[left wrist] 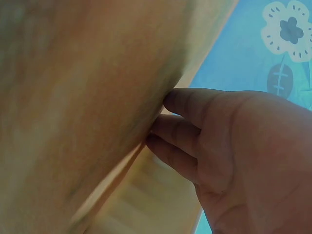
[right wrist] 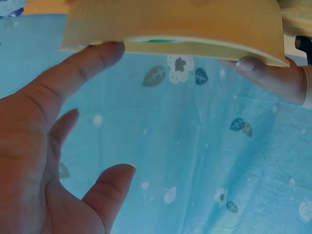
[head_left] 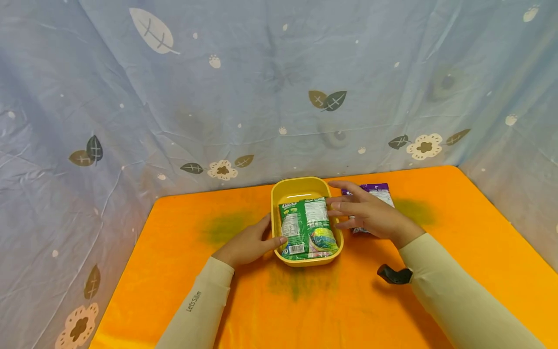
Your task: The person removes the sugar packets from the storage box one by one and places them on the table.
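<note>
A yellow plastic container (head_left: 303, 188) with rounded corners stands on the orange tabletop. Inside it lies a green printed packet (head_left: 301, 220) with a barcode at its near end. My left hand (head_left: 249, 245) grips the container's left side, thumb over the rim and the other fingers outside against the wall. At the right side, my right hand (head_left: 370, 215) has its fingers spread. In the right wrist view one fingertip of it touches the container (right wrist: 175, 22) near the rim, while the thumb stands free. Partly behind the right hand lies a purple and white packet (head_left: 383, 195).
The orange cloth-covered table (head_left: 174, 291) has its back edge against a blue-grey curtain (head_left: 261, 97) printed with leaves and flowers. More curtain hangs at both sides. A black curved piece (head_left: 394, 274) sticks out from the right sleeve's cuff.
</note>
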`<state>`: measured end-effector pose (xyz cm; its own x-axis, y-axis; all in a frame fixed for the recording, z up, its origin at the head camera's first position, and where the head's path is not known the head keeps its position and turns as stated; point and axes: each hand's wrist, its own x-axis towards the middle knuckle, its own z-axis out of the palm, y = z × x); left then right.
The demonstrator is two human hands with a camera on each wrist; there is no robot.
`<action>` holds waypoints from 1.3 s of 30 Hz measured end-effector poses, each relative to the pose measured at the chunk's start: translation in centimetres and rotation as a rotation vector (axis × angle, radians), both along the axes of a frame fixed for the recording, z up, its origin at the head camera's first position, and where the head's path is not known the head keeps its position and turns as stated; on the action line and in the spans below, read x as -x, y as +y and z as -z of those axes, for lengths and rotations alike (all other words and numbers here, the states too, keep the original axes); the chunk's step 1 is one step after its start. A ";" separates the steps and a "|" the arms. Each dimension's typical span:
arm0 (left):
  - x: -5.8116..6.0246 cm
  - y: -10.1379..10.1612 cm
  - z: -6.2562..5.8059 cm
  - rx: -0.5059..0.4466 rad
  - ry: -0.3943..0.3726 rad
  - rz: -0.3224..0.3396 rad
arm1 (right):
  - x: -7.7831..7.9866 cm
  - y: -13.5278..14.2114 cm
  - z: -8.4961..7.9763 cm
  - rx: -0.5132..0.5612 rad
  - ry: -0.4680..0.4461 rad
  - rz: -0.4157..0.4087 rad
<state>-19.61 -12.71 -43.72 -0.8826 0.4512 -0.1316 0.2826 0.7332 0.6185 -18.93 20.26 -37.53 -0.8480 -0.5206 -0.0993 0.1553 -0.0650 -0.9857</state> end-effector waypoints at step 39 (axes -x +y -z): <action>-0.1 0.0 0.1 -0.041 0.001 0.011 | -0.3 -6.2 1.0 -0.514 0.040 0.171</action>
<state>-19.55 -12.68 -43.80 -0.8779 0.4657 -0.1117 0.2909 0.7039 0.6480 -18.60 14.02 -38.56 -0.9247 -0.2681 -0.2702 0.1460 0.4057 -0.9023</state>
